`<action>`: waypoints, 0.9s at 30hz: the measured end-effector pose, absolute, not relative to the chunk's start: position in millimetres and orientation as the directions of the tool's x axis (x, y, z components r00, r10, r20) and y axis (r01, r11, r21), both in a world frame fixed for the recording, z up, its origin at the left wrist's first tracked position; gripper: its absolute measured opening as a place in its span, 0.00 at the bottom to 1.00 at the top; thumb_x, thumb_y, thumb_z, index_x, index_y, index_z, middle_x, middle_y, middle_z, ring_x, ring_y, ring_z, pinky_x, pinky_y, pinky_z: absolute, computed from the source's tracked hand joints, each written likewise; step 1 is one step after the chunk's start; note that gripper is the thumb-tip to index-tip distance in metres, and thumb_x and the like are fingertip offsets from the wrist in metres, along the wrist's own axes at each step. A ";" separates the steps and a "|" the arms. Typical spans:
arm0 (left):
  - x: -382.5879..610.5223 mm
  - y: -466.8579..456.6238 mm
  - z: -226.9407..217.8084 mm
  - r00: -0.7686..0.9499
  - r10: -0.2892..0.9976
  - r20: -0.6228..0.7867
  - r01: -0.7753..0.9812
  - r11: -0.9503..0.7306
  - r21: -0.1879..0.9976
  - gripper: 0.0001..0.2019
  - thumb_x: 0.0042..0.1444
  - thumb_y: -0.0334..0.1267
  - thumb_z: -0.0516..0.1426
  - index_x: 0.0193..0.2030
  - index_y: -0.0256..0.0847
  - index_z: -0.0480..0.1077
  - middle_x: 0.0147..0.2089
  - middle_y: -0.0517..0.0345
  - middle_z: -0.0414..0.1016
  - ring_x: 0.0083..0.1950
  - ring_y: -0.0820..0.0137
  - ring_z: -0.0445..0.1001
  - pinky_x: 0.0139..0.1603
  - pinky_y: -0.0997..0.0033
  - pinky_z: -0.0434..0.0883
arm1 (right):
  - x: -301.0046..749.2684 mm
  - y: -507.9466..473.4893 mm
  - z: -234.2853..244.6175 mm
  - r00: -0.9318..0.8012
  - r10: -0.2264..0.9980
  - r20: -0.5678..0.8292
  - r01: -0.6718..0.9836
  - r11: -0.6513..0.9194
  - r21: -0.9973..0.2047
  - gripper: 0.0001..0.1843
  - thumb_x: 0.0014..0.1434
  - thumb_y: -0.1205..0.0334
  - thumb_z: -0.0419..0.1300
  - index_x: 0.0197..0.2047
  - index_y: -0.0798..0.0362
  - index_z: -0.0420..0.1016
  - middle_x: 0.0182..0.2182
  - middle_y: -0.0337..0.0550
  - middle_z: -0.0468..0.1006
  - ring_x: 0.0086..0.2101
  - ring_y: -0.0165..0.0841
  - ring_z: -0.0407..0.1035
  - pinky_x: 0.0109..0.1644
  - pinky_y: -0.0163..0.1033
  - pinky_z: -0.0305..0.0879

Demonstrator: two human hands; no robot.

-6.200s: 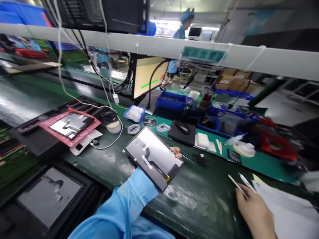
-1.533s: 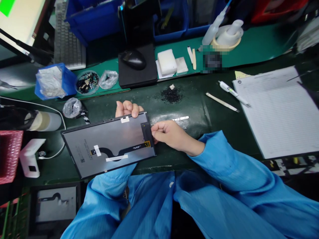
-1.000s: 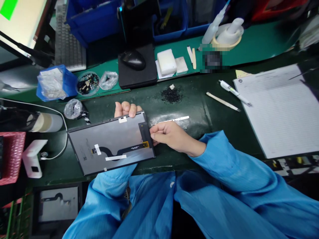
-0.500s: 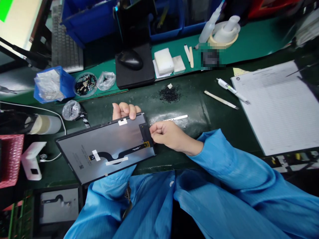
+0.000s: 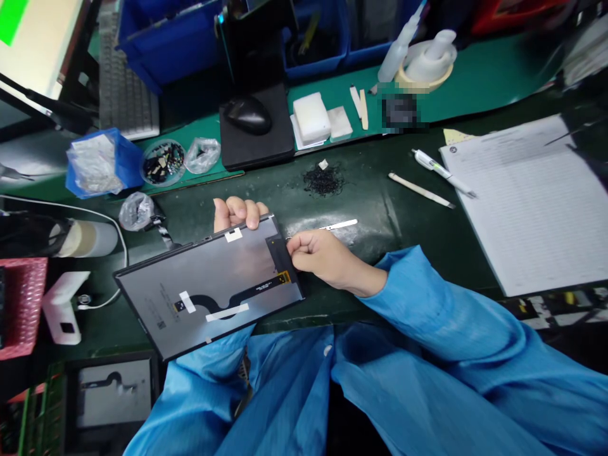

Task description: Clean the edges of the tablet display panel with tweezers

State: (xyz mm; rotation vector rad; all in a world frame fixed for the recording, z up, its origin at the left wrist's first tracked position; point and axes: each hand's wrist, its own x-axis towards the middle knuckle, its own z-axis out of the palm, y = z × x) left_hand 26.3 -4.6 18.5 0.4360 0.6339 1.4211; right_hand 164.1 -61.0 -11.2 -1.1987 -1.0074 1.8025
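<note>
A grey display panel (image 5: 209, 282) with a black flex cable and white tape strips is held back side up over the dark green bench (image 5: 380, 209). My left hand (image 5: 236, 212) grips it from beneath, fingertips curled over its far edge. My right hand (image 5: 319, 258) is closed in a pinch at the panel's right edge, by the black tab, gripping thin metal tweezers (image 5: 332, 225) whose shaft points right across the bench. Both arms wear blue sleeves.
A lined paper sheet (image 5: 527, 202) lies at right, with a pen (image 5: 441, 172) and a white stick (image 5: 420, 190) beside it. Black debris (image 5: 324, 180), a mouse (image 5: 247, 114), white foam blocks (image 5: 311, 117), blue bins (image 5: 97, 161), a tape roll (image 5: 88, 237) and a pink tray (image 5: 21, 307) surround the work spot.
Six seconds ago the panel was in my left hand alone and my right hand rested by the paper. Over the last second the panel has tilted and shifted slightly; my right hand stays at its edge.
</note>
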 end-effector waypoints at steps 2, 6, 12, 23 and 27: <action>23.5 -2.8 16.0 0.020 0.987 -0.160 -0.779 0.116 0.616 0.30 0.77 0.51 0.31 0.26 0.40 0.52 0.21 0.64 0.45 0.22 0.73 0.50 0.27 0.77 0.63 | 164.7 -61.8 -8.9 -0.341 0.876 -0.342 -0.197 -0.422 -0.885 0.05 0.48 0.68 0.61 0.30 0.54 0.78 0.19 0.31 0.74 0.22 0.25 0.67 0.28 0.32 0.63; 13.8 3.2 2.2 0.058 0.990 -0.126 -0.783 0.123 0.609 0.26 0.77 0.51 0.34 0.28 0.42 0.51 0.23 0.64 0.44 0.24 0.72 0.52 0.25 0.78 0.62 | 166.0 -63.7 -4.2 -0.462 0.836 -0.296 -0.291 -0.459 -0.839 0.11 0.54 0.63 0.67 0.41 0.56 0.82 0.30 0.40 0.84 0.32 0.31 0.78 0.39 0.38 0.76; 6.3 7.5 -17.3 0.080 0.990 -0.118 -0.724 0.139 0.676 0.24 0.75 0.55 0.39 0.29 0.43 0.49 0.23 0.64 0.45 0.25 0.71 0.52 0.25 0.77 0.61 | 166.5 -64.9 -4.1 -0.521 0.807 -0.277 -0.312 -0.482 -0.819 0.15 0.54 0.58 0.73 0.42 0.56 0.82 0.32 0.42 0.86 0.32 0.32 0.80 0.40 0.40 0.80; 6.1 7.5 -18.6 0.062 0.988 -0.138 -0.662 0.145 0.736 0.25 0.74 0.57 0.40 0.29 0.42 0.48 0.23 0.64 0.43 0.25 0.71 0.53 0.25 0.77 0.60 | 167.7 -65.9 -3.4 -0.512 0.809 -0.289 -0.321 -0.492 -0.809 0.14 0.55 0.57 0.73 0.42 0.56 0.82 0.32 0.42 0.86 0.33 0.33 0.80 0.40 0.40 0.80; 9.9 4.5 -7.3 0.090 0.987 -0.136 -0.706 0.160 0.690 0.26 0.75 0.56 0.39 0.28 0.42 0.50 0.23 0.64 0.43 0.24 0.72 0.52 0.24 0.77 0.59 | 166.1 -65.5 -4.6 -0.467 0.831 -0.302 -0.318 -0.477 -0.820 0.12 0.57 0.56 0.71 0.38 0.56 0.82 0.30 0.41 0.84 0.32 0.31 0.79 0.40 0.39 0.79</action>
